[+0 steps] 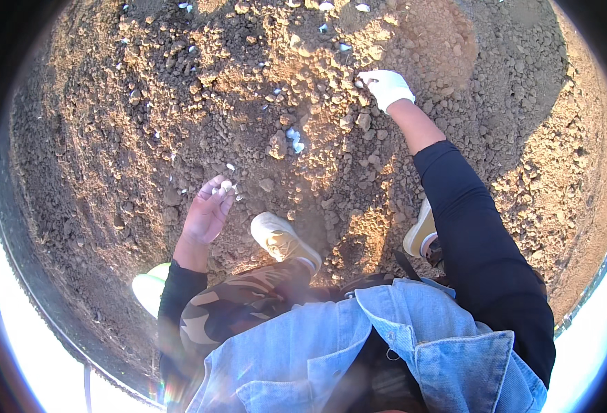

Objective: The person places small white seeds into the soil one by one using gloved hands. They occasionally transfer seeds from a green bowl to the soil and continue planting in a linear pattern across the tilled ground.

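Several pale garlic cloves (226, 186) sit in the fingers of my bare left hand (208, 212), held palm up low over the soil. One loose garlic clove (230, 167) lies just beyond those fingertips. Farther out and to the right, my right hand (390, 89), in a white glove, reaches down to the ground. Its fingertips are closed around a pale clove (359, 83) at the soil surface; the glove partly hides it. Between the two hands, a small cluster of white cloves (295, 140) rests on the dirt.
Clumpy brown soil (252, 124) surrounds me, with more cloves scattered farther out, such as a white clove (345, 47). My left shoe (283, 237) and right shoe (421, 229) stand on it. A pale green-and-white rounded object (150, 288) is beside my left forearm, partly hidden.
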{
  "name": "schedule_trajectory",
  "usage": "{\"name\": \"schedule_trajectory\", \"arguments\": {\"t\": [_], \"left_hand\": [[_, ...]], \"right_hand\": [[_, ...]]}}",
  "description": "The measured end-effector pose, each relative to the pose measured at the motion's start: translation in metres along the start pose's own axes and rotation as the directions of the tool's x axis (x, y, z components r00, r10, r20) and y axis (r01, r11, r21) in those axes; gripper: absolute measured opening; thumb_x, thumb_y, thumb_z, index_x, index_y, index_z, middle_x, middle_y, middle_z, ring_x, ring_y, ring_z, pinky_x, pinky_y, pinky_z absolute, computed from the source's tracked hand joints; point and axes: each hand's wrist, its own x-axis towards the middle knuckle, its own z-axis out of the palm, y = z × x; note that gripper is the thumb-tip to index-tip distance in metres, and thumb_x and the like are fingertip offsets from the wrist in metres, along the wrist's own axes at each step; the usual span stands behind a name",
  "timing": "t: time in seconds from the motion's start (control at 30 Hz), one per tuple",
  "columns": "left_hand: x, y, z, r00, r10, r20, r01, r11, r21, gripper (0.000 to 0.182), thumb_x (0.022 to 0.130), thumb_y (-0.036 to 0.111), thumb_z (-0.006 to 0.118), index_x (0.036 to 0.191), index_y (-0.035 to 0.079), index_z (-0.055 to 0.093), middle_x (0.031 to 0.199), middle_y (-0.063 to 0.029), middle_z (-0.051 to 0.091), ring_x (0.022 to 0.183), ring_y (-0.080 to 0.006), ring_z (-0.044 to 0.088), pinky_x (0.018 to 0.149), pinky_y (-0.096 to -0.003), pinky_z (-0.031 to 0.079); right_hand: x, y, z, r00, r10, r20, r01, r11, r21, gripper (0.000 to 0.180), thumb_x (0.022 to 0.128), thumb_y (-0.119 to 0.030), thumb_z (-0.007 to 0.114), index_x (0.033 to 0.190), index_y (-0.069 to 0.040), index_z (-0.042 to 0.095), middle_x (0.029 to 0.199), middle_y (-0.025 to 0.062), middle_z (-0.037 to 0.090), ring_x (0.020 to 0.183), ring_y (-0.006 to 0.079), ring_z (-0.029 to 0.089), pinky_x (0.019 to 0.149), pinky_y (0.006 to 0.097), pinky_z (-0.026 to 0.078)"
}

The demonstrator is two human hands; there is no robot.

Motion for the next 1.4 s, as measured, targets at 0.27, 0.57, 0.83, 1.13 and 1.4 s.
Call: {"name": "schedule_trajectory", "arguments": {"t": [0.27,0.57,0.83,1.13,1.4], "left_hand": [[0.045,0.005,0.072,0.989,-0.147,-0.029,0.148,0.934,0.325,0.023,0.089,0.002,0.059,0.112,0.002,0.056,0.103,-0.0075,0.063,0.09,-0.0135,0.062,0.078,-0.0236,0.053],[0.058,-0.009,0.133,0.996,-0.066,-0.063,0.09,0.824,0.559,0.015,0.086,0.003,0.064,0.101,0.002,0.06,0.085,-0.0027,0.064,0.075,-0.009,0.062,0.062,-0.0168,0.051],[0.049,-0.02,0.143,0.957,-0.267,-0.114,0.287,0.801,0.526,0.013,0.089,0.01,0.062,0.101,0.004,0.06,0.089,-0.0049,0.064,0.076,-0.0098,0.063,0.063,-0.0171,0.052],[0.059,-0.003,0.091,0.972,-0.232,-0.046,0.229,0.871,0.436,0.017,0.09,0.008,0.061,0.105,0.0,0.059,0.091,-0.0083,0.066,0.077,-0.0134,0.062,0.067,-0.0246,0.05],[0.061,0.007,0.079,0.98,-0.157,-0.118,0.191,0.906,0.377,0.018,0.09,0.006,0.059,0.107,-0.001,0.056,0.092,-0.0088,0.065,0.075,-0.0108,0.063,0.064,-0.0191,0.055]], "right_hand": [[-0.066,-0.065,0.0,0.799,-0.525,0.294,-0.127,0.33,0.935,0.038,0.093,-0.029,0.058,0.125,-0.008,0.058,0.105,0.0049,0.066,0.083,0.0097,0.061,0.064,0.0226,0.05],[-0.121,-0.103,0.02,0.856,-0.492,0.156,-0.12,0.103,0.987,0.04,0.081,-0.001,0.069,0.12,-0.003,0.061,0.108,0.0055,0.067,0.098,0.0104,0.061,0.083,0.022,0.049],[-0.135,-0.085,0.039,0.864,-0.502,0.035,-0.074,-0.058,0.996,0.031,0.085,-0.018,0.069,0.11,-0.001,0.064,0.095,0.0037,0.067,0.085,0.0105,0.061,0.076,0.0258,0.049],[-0.042,0.054,0.037,0.992,-0.117,0.051,0.125,0.967,-0.223,0.022,0.09,-0.016,0.046,0.102,-0.006,0.062,0.099,0.0169,0.065,0.092,0.0305,0.063,0.08,0.041,0.05],[-0.059,0.056,0.086,0.964,-0.12,-0.237,0.194,0.928,0.319,0.032,0.096,-0.029,0.043,0.093,-0.004,0.063,0.078,0.0113,0.062,0.072,0.0256,0.06,0.067,0.0355,0.048]]}}
